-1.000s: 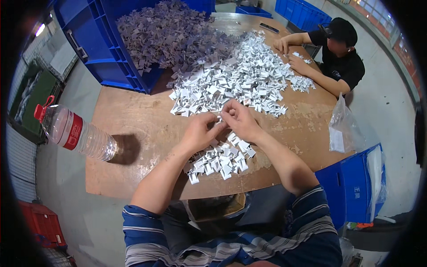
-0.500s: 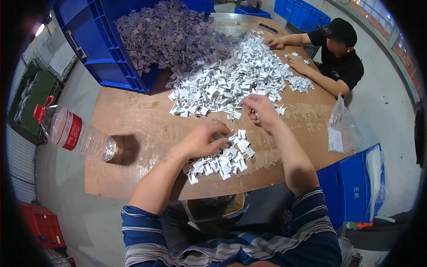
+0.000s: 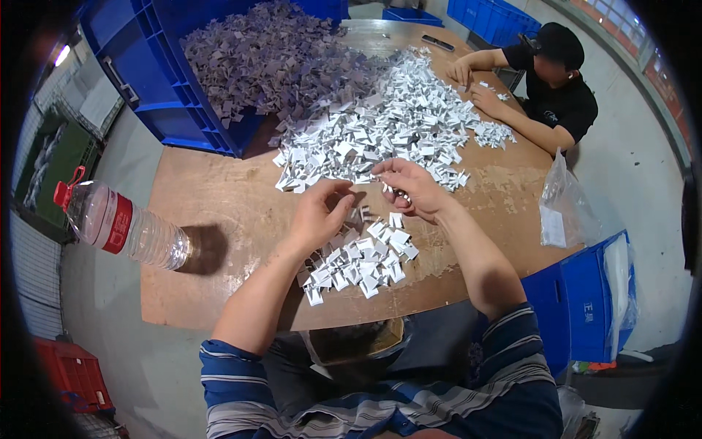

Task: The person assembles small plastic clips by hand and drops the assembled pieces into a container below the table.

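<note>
left hand (image 3: 322,214): curled, nothing gripped | right hand (image 3: 411,189): pinching white piece (image 3: 398,194) | small pile (image 3: 362,260): just below hands

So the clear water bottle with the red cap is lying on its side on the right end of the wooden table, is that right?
Not quite. The water bottle does lie on its side on the wooden table, but at the left end, not the right. The head view shows it left of the person's left hand.
</note>
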Demonstrator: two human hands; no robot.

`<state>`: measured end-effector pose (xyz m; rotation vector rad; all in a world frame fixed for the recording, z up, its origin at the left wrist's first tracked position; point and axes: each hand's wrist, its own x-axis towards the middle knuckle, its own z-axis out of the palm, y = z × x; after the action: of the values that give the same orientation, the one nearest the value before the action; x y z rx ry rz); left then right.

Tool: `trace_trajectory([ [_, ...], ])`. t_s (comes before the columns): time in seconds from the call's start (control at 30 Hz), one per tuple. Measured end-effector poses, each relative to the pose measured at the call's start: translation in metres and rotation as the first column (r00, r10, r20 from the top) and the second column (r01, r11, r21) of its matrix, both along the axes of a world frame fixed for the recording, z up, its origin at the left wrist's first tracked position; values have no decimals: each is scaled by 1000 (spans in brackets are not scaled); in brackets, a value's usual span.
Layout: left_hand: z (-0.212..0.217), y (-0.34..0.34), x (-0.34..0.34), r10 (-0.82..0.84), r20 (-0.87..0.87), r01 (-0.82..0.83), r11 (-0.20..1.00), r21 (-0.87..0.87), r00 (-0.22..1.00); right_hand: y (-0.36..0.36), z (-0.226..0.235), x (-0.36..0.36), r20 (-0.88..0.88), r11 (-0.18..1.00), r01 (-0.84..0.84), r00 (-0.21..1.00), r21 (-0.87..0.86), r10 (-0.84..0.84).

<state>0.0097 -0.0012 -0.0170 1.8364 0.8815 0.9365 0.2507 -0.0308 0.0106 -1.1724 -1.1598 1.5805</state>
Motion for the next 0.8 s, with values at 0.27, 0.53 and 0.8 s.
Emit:
trace_trajectory([
  [0.27,13,1,-1,-256,-238,315,915,252,937,14,-6,36,-582,964,221,769,-149,-266],
  [0.53,24,-15,-7,-537,-43,522,834,-179,843,-5,9,56,680,936,30,679,350,-276],
  [0.8,7,14,-4,-475,-49,464,874,-146,879,-7,-30,-30,814,829,-190,392,527,-428],
])
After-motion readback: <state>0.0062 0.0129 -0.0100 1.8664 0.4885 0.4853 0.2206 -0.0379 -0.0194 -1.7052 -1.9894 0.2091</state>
